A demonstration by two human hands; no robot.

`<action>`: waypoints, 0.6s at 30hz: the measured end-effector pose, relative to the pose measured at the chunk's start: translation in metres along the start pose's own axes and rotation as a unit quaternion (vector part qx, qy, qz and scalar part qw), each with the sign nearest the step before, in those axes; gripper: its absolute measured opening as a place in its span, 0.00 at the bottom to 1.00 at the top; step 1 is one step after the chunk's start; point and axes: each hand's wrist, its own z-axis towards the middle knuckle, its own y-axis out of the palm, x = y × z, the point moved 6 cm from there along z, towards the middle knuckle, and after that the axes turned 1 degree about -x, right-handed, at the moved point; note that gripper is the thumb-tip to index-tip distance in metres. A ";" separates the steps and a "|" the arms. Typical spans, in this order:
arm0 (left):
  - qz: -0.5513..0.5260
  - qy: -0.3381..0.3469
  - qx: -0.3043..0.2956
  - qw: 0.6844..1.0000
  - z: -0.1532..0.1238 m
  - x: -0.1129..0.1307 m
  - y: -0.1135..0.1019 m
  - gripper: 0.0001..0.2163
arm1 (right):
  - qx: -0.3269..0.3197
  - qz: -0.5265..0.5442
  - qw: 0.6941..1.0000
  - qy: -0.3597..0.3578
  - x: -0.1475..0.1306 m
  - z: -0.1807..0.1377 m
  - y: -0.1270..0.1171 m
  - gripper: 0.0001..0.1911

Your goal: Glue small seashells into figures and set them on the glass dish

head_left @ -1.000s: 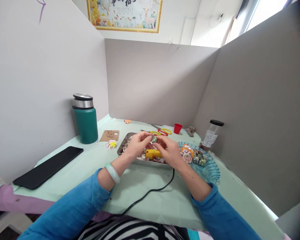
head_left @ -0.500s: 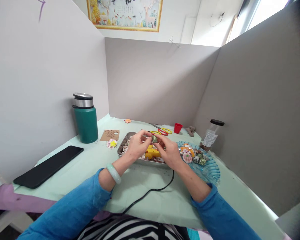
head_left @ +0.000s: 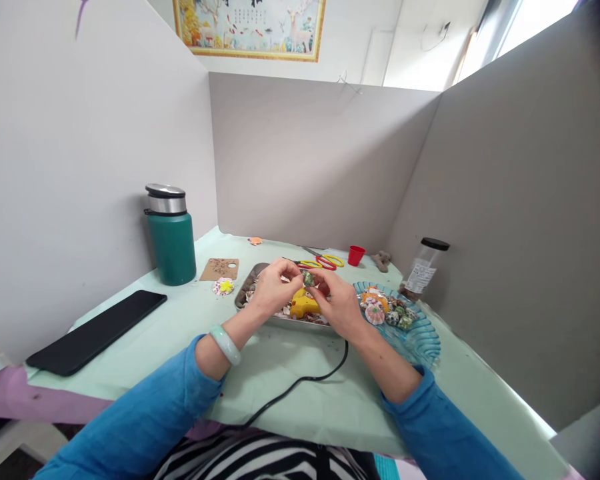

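Observation:
In the head view, a small green speckled shell or stone is held up over a metal tray. The thumb and fingers of my right hand pinch it from the right. My left hand, a pale green bangle on its wrist, has its fingertips pinched together at the piece's left edge; anything between them is too small to make out. Below both hands, a yellow glue gun lies in the tray among shell pieces. A black cord runs from the tray toward my lap.
Right of the tray, a blue glass plate bears shells and speckled pieces. Behind stand scissors, a red cup and a leaning jar. Leftward are a green bottle, a black phone, brown card and flower-like ornament.
My left fingers have curled in more and shifted slightly at the green piece's edge. My right hand stays nearly still, holding it.

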 end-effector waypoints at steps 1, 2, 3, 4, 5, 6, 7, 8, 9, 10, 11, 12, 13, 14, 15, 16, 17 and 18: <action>-0.002 -0.002 -0.003 1.000 0.000 0.000 0.000 0.02 | 0.000 -0.001 1.000 0.000 0.000 0.000 0.000 0.13; -0.005 -0.004 -0.006 1.000 0.000 0.001 0.000 0.02 | 0.000 -0.001 1.000 0.001 0.001 0.000 0.000 0.13; -0.007 -0.006 -0.008 1.000 0.000 0.001 0.000 0.02 | -0.001 0.000 1.000 0.003 0.001 0.000 0.001 0.13; -0.009 -0.010 -0.009 1.000 -0.001 0.001 0.000 0.03 | -0.002 0.000 1.000 0.006 0.001 0.000 0.001 0.13; -0.010 -0.014 -0.009 1.000 -0.001 0.001 0.000 0.03 | -0.004 0.000 1.000 0.008 0.001 0.000 0.001 0.12; -0.011 -0.019 -0.007 1.000 -0.001 0.001 0.000 0.03 | -0.005 0.000 1.000 0.008 0.001 0.000 0.001 0.12; -0.012 -0.023 -0.004 1.000 -0.002 0.000 0.000 0.03 | -0.006 0.001 1.000 0.008 0.001 0.000 0.001 0.12; -0.013 -0.025 -0.001 1.000 -0.002 0.000 0.000 0.03 | -0.009 0.002 1.000 0.007 0.000 0.000 0.001 0.12; -0.013 -0.025 0.001 1.000 -0.002 0.000 0.001 0.03 | -0.011 0.004 1.000 0.008 0.000 0.000 0.001 0.12; -0.012 -0.023 0.002 1.000 -0.002 0.000 0.001 0.03 | -0.013 0.004 1.000 0.009 0.000 0.000 0.001 0.12; -0.010 -0.020 0.004 1.000 -0.002 0.001 0.000 0.03 | -0.016 0.003 1.000 0.011 0.000 0.000 0.001 0.12; -0.006 -0.016 0.005 1.000 -0.002 0.002 0.000 0.04 | -0.019 0.002 1.000 0.015 0.001 0.000 0.001 0.12; -0.002 -0.012 0.005 1.000 -0.002 0.003 0.000 0.05 | -0.021 0.001 1.000 0.020 0.002 0.000 0.001 0.12; 0.002 -0.008 0.005 1.000 -0.002 0.004 -0.001 0.06 | -0.022 0.001 0.999 0.026 0.003 0.000 0.001 0.12; 0.004 -0.005 0.004 1.000 -0.002 0.005 -0.002 0.07 | -0.021 0.004 0.999 0.033 0.004 0.000 0.001 0.12; 0.001 -0.007 0.003 1.000 -0.001 0.006 -0.002 0.08 | -0.019 0.010 0.999 0.040 0.006 0.000 0.001 0.13; -0.005 -0.013 0.003 1.000 -0.001 0.006 -0.003 0.08 | -0.014 0.020 0.998 0.049 0.007 0.001 0.000 0.13; -0.015 -0.022 0.004 1.000 -0.001 0.006 -0.004 0.09 | -0.007 0.036 0.998 0.060 0.008 0.001 -0.001 0.13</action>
